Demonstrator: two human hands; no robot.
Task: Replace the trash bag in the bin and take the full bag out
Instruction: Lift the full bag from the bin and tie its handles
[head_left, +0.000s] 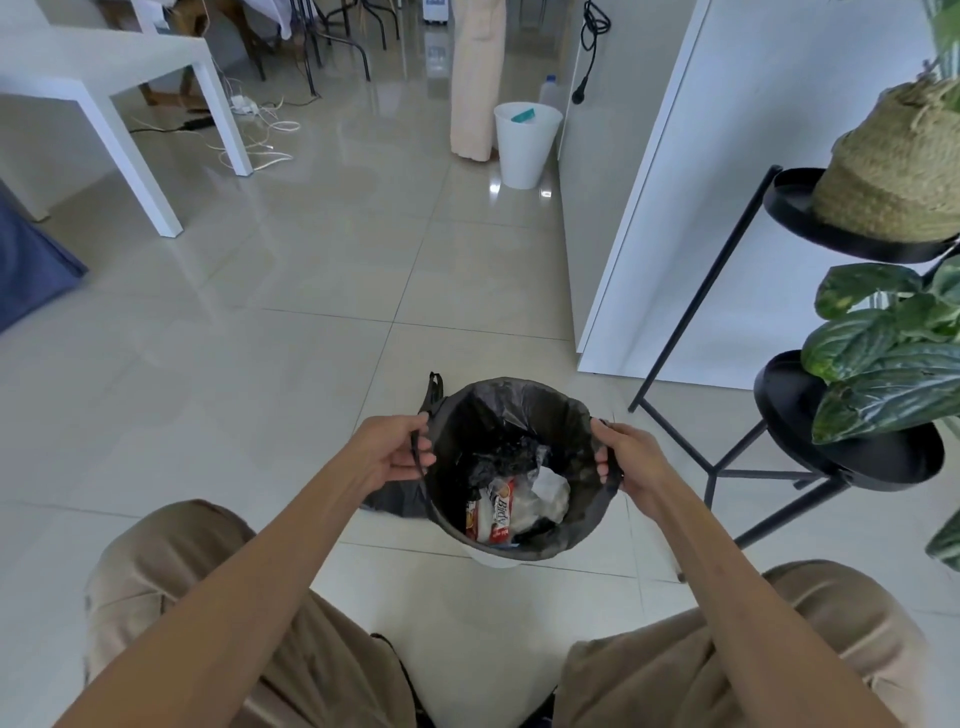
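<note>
A small white bin (491, 560) stands on the floor between my knees, lined with a black trash bag (511, 410) whose edge is folded over the rim. Inside lie wrappers and crumpled plastic (506, 506). My left hand (395, 449) grips the bag's left handle loop at the rim. My right hand (628, 460) grips the bag's edge on the right side. A second piece of black bag (389, 501) lies on the floor left of the bin.
A black plant stand (737, 470) with leafy plants and a woven basket (893, 171) stands close on the right. A white cabinet (675, 208) is behind it, with another white bin (524, 143) further back. A white table (104, 67) and cables are at far left.
</note>
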